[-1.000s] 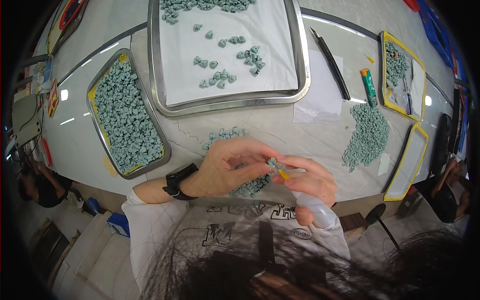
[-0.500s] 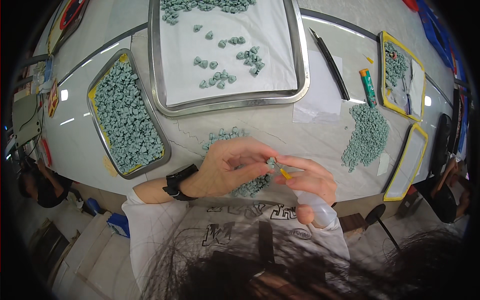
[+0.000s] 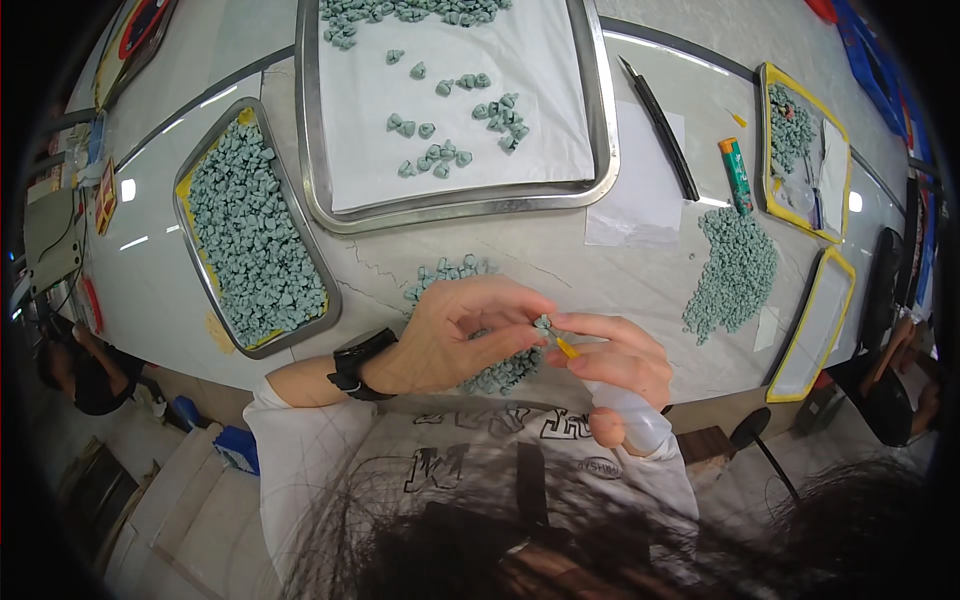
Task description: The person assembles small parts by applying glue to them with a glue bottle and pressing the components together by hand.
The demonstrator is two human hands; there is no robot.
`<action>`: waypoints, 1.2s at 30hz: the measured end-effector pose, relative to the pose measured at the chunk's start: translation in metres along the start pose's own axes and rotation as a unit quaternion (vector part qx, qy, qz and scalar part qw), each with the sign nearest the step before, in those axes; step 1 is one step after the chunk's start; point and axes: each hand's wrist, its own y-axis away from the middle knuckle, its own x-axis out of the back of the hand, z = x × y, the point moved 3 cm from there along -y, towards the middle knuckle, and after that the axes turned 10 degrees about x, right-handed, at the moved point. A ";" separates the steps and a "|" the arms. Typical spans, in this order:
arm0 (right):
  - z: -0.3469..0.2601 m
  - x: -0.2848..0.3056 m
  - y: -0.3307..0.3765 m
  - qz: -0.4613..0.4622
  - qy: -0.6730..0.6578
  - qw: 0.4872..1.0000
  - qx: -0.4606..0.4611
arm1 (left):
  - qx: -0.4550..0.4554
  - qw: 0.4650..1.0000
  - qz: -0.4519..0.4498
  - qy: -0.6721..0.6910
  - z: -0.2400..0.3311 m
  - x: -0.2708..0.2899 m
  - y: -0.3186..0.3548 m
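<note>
My left hand (image 3: pixel 455 335), a dark watch on its wrist, is closed in a pinch on a small grey-green piece (image 3: pixel 542 323). Close against it, my right hand (image 3: pixel 620 365) grips a needle-tipped applicator with a yellow hub (image 3: pixel 568 349). A pale translucent body (image 3: pixel 650 425) shows beside the right palm, and its outline is partly hidden. The thin needle points toward the piece; whether they touch I cannot tell. Below and beyond my left hand lie more grey-green pieces (image 3: pixel 505 373) in a loose pile, partly covered by the hand.
A large metal tray (image 3: pixel 470 212) lined with white paper bears scattered pieces. To the left, a grey tray (image 3: pixel 328 285) is heaped with them. On the right are a pile of smaller pieces (image 3: pixel 735 275), a green tube (image 3: pixel 735 175), black tweezers (image 3: pixel 660 125) and yellow-rimmed trays (image 3: pixel 848 190).
The yellow hub has shifted slightly left and up, and the fingers of my right hand have moved a little. The held piece stays almost in place.
</note>
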 end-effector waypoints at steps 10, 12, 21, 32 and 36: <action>0.018 0.026 0.015 -0.057 0.302 0.950 -0.047 | -0.007 1.000 0.004 0.002 0.006 0.000 0.001; 0.023 0.027 0.019 -0.112 0.358 0.925 -0.065 | -0.014 1.000 0.009 0.000 0.007 -0.001 0.000; 0.030 0.081 0.031 0.055 0.484 0.857 -0.170 | -0.009 0.999 0.017 0.049 0.003 -0.002 0.000; 0.042 0.078 0.027 0.018 0.536 0.829 -0.162 | 0.070 0.995 -0.061 0.044 -0.001 -0.015 -0.001; 0.035 0.085 0.032 0.016 0.543 0.822 -0.171 | 0.085 0.993 -0.071 0.044 -0.004 -0.013 -0.001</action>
